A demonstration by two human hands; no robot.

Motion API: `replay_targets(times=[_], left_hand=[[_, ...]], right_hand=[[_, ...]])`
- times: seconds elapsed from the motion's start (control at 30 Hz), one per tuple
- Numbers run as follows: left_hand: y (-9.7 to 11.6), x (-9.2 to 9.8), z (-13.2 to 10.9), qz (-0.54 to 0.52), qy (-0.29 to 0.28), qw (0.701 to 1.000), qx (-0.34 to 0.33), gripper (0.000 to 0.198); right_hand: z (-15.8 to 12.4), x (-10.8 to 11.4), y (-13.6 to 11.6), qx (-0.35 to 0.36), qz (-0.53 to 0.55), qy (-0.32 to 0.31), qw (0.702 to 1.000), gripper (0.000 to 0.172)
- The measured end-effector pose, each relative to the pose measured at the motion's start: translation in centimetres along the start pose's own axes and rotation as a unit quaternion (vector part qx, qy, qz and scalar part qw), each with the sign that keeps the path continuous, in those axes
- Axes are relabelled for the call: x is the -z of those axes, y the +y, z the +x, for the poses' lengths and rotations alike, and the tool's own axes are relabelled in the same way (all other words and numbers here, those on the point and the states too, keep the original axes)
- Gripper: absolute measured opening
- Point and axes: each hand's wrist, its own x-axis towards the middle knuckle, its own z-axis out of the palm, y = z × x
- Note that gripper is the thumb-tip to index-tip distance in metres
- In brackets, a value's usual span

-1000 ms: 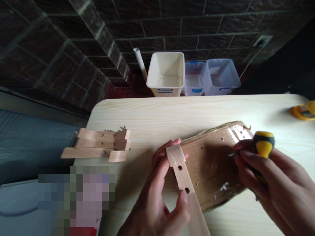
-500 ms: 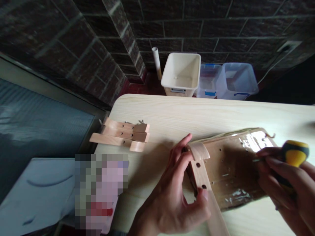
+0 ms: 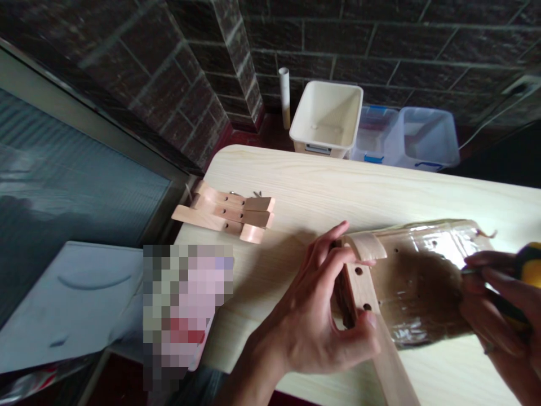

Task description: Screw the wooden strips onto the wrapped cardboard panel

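My left hand (image 3: 333, 316) grips a pale wooden piece (image 3: 366, 287) with a curved end and two dark holes, thumb on one side and fingers on the other. It is held at the left end of a flat package (image 3: 409, 287) wrapped in shiny brown tape with small holes in it. At the right, my right hand (image 3: 499, 304) is closed around a screwdriver (image 3: 533, 262) with a yellow and black handle, partly cut off by the frame. Something small and dark shows at the right fingertips; I cannot make out what it is.
Several similar wooden pieces (image 3: 228, 211) lie together at the table's left edge, with small metal parts (image 3: 257, 194) behind them. Beyond the table (image 3: 296, 175) stand a cream bin (image 3: 325, 121), clear plastic boxes (image 3: 429, 135) and a white tube (image 3: 284, 98). A white box (image 3: 76, 304) is at the lower left.
The view has shifted, so the table and everything on it appear further right and slightly higher. My left hand keeps its grip on the wooden piece. The screwdriver handle now reaches the right edge.
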Motion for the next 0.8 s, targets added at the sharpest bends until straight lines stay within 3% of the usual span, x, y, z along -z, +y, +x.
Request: replay_targets(times=[0.23, 0.47, 0.6, 0.8], left_hand=[[-0.2, 0.0, 0.1, 0.022, -0.004, 1.0, 0.006, 0.056], [-0.4, -0.3, 0.2, 0.035, -0.004, 0.999, 0.002, 0.058], [-0.3, -0.2, 0.3, 0.037, -0.01, 0.999, 0.013, 0.059], [0.2, -0.3, 0.2, 0.015, 0.005, 1.0, 0.018, 0.072]], right_hand=[[-1.5, -1.8, -0.9, -0.002, 0.01, 0.062, 0.998, 0.039], [-0.4, 0.2, 0.7, 0.012, 0.01, -0.034, 0.999, 0.037], [-0.1, 0.7, 1.1, 0.016, 0.007, -0.042, 0.999, 0.042], [-1.1, -0.9, -0.3, 0.009, -0.011, -0.028, 1.0, 0.045]])
